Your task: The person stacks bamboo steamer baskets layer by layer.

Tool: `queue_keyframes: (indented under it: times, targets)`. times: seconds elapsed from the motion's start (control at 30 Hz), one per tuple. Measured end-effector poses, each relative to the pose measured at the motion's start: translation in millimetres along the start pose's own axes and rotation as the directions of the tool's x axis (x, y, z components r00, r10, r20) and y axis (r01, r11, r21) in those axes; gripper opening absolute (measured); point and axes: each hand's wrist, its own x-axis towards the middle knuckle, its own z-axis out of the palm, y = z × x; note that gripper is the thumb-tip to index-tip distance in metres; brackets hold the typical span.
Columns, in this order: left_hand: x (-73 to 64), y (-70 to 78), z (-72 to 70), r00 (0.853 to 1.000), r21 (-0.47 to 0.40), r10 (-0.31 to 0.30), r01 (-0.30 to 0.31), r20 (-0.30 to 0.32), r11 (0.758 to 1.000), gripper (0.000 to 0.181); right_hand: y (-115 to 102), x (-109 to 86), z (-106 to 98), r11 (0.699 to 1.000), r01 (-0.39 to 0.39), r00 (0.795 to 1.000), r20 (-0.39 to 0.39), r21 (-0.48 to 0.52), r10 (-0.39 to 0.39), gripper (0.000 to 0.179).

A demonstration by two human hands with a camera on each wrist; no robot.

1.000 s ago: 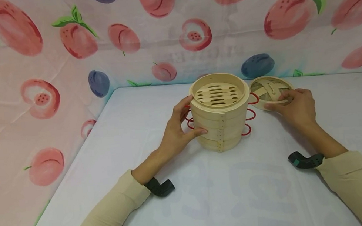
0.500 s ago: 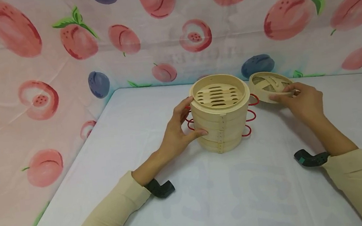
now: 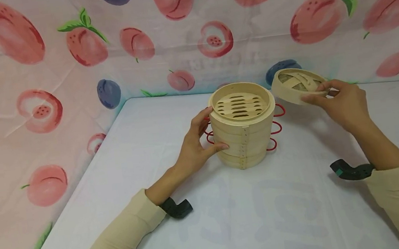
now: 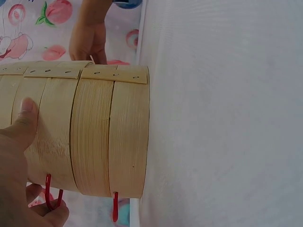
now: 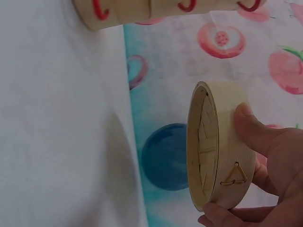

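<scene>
A stack of round bamboo steamer baskets (image 3: 243,136) stands upright on the table, with a slatted floor showing in its open top tier. Red loop handles (image 3: 276,127) stick out from its sides. My left hand (image 3: 195,139) grips the stack's left side, thumb on the front and fingers around behind. Held in my right hand (image 3: 346,103) is the woven bamboo steamer lid (image 3: 300,84), tilted and off the table to the right of the stack. The right wrist view shows the lid's hollow underside (image 5: 204,146), with my thumb and fingers pinching its rim.
A white cloth covers the table (image 3: 232,219). Close behind the stack, a peach-print curtain (image 3: 175,41) hangs along the back and left edges. Dark wrist devices (image 3: 177,208) are worn on both forearms.
My right hand has lifted the lid off the table, up and slightly to the right. The left hand and the steamer stack have stayed in place.
</scene>
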Motion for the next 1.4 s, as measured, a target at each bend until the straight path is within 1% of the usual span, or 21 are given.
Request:
queue_keyframes:
  times: [0.1, 0.37, 0.53, 0.67, 0.87, 1.0, 1.13, 1.23, 1.4]
  targets:
    - [-0.2, 0.3, 0.1, 1.0, 0.002, -0.004, 0.004, -0.002, 1.0, 0.091, -6, -1.8, -7, 1.0, 0.005, 1.0, 0.006, 0.011, -0.005, 0.065]
    - [0.2, 0.2, 0.8, 1.0, 0.009, -0.013, 0.013, 0.001, 1.0, 0.089, -24, -6.3, -21, 0.999, 0.016, 1.0, -0.027, 0.041, -0.015, 0.051]
    - [0.9, 0.0, 0.2, 1.0, 0.008, -0.008, 0.008, -0.004, 1.0, 0.09, -32, -10.1, -25, 0.997, 0.059, 0.997, -0.06, 0.055, -0.056, 0.046]
    - [1.5, -0.8, 0.2, 1.0, 0.009, -0.004, 0.004, -0.005, 1.0, 0.09, -35, -12.8, -26, 0.995, 0.077, 0.995, -0.075, 0.066, -0.072, 0.043]
    - [1.3, -0.5, 0.6, 1.0, 0.019, -0.013, 0.014, -0.005, 1.0, 0.09, -42, -17.1, -31, 0.993, 0.074, 0.996, -0.057, 0.09, -0.069, 0.042]
    - [1.2, 0.3, 0.8, 1.0, 0.019, -0.019, 0.019, -0.005, 1.0, 0.09, -48, -21.8, -34, 0.986, 0.099, 0.995, -0.04, 0.135, -0.095, 0.039]
    - [-1.5, -16.9, 2.9, 1.0, 0.017, -0.013, 0.013, -0.007, 1.0, 0.094, -54, -26.1, -36, 0.975, 0.122, 0.993, -0.015, 0.187, -0.121, 0.038]
    - [-3.6, -31.9, 4.7, 1.0, 0.01, -0.011, 0.011, -0.007, 1.0, 0.098, -58, -29.5, -37, 0.975, 0.125, 0.992, 0.012, 0.185, -0.129, 0.039]
    - [-4.5, -35.0, 4.5, 0.999, 0.002, -0.034, 0.034, -0.001, 0.999, 0.099, -63, -34.1, -37, 0.98, 0.127, 0.99, 0.039, 0.152, -0.134, 0.041]
